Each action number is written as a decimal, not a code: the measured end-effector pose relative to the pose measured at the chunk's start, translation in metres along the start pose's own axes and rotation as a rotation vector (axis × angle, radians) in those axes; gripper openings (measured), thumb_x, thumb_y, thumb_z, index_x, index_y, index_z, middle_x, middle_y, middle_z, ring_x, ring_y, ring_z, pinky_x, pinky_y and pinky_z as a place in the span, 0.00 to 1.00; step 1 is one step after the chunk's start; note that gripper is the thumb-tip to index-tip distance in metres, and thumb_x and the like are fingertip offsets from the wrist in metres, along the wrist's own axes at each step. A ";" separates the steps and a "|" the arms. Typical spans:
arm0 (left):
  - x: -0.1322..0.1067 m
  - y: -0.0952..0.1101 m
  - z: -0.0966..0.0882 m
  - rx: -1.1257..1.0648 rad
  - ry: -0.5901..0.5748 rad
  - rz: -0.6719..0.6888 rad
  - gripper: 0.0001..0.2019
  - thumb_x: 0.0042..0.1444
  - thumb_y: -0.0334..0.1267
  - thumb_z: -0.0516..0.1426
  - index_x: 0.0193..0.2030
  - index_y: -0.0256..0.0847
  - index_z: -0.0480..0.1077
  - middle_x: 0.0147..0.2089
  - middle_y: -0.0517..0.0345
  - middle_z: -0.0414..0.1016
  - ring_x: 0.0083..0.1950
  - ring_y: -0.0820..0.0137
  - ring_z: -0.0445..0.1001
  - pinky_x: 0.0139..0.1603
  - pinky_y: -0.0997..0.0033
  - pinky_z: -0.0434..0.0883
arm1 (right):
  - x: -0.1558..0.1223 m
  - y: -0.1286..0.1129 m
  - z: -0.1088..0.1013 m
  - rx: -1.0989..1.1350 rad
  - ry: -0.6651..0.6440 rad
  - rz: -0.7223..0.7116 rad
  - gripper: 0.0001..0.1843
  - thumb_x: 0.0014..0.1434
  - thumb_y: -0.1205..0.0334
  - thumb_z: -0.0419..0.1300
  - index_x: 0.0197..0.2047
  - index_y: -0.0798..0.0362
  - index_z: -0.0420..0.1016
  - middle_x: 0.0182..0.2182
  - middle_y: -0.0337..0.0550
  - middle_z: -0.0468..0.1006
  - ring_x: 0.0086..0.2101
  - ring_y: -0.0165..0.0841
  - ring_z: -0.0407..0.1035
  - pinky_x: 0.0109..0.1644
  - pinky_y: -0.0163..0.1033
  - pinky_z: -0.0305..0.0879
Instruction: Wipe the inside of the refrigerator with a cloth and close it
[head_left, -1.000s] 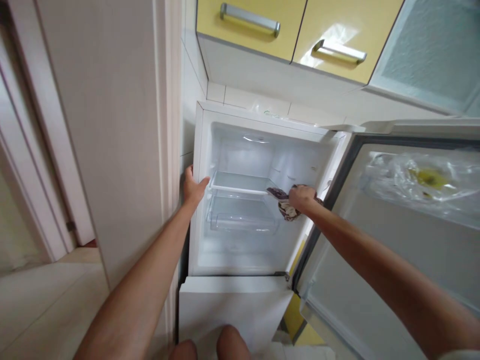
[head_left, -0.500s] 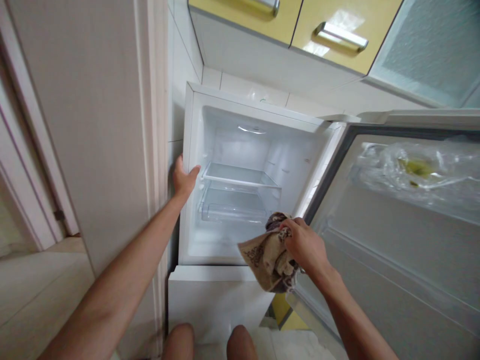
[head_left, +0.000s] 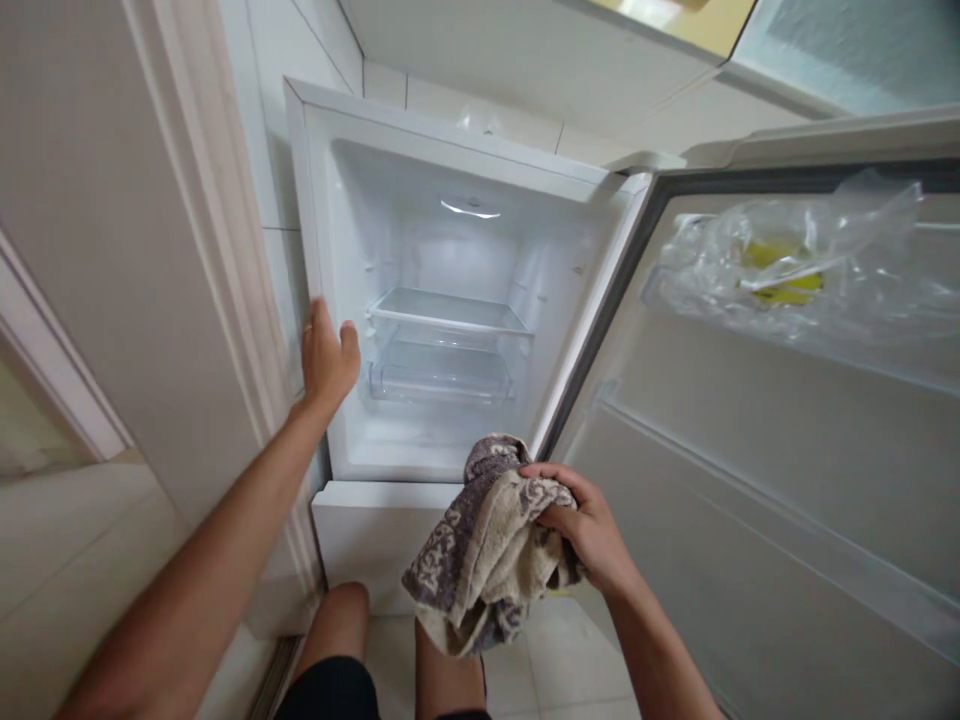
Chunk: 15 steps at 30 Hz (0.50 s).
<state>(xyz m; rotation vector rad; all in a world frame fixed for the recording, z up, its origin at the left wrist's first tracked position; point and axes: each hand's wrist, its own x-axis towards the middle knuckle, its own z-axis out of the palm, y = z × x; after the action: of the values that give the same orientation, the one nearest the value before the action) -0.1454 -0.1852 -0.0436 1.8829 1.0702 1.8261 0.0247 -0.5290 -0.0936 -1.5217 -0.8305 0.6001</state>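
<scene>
My right hand grips a patterned cloth towel, beige and greyish-purple, bunched at the top and hanging loose in front of the fridge's lower part. At the left front edge of the open fridge, my left hand is open with thumb and fingers apart. Whether its palm touches the edge I cannot tell. Inside the fridge are a glass shelf and, beneath it, a clear drawer.
The fridge door stands wide open on the right. A clear plastic bag with something yellow-green sits in its upper rack. A door frame rises close on the left. Yellow cabinets hang above.
The towel has moved down and left with my right hand, now showing more of its pattern. My left hand's grip on the fridge edge has loosened. The view has tilted downward.
</scene>
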 end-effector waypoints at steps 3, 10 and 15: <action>-0.079 0.032 -0.004 -0.091 0.000 -0.015 0.17 0.68 0.42 0.47 0.48 0.40 0.74 0.50 0.49 0.83 0.54 0.61 0.80 0.61 0.59 0.73 | -0.005 0.017 -0.010 0.102 0.020 0.034 0.24 0.36 0.63 0.64 0.41 0.48 0.84 0.36 0.38 0.81 0.34 0.35 0.69 0.41 0.38 0.63; -0.245 0.078 -0.014 -0.388 -0.339 0.062 0.13 0.65 0.47 0.56 0.43 0.49 0.81 0.31 0.55 0.82 0.37 0.62 0.81 0.47 0.58 0.78 | -0.016 0.052 -0.032 0.194 0.085 0.120 0.26 0.34 0.63 0.66 0.41 0.49 0.85 0.36 0.39 0.82 0.34 0.36 0.69 0.39 0.37 0.64; -0.304 0.079 -0.030 -0.445 -0.440 -0.393 0.17 0.62 0.57 0.57 0.39 0.52 0.83 0.36 0.51 0.84 0.44 0.54 0.82 0.53 0.53 0.78 | -0.018 0.058 -0.027 0.364 0.188 0.167 0.28 0.33 0.61 0.69 0.43 0.48 0.84 0.34 0.39 0.83 0.32 0.36 0.71 0.37 0.38 0.66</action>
<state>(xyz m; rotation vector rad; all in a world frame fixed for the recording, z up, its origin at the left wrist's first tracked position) -0.1231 -0.4555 -0.2056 1.5659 0.7355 1.2262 0.0433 -0.5599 -0.1495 -1.2946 -0.4249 0.6785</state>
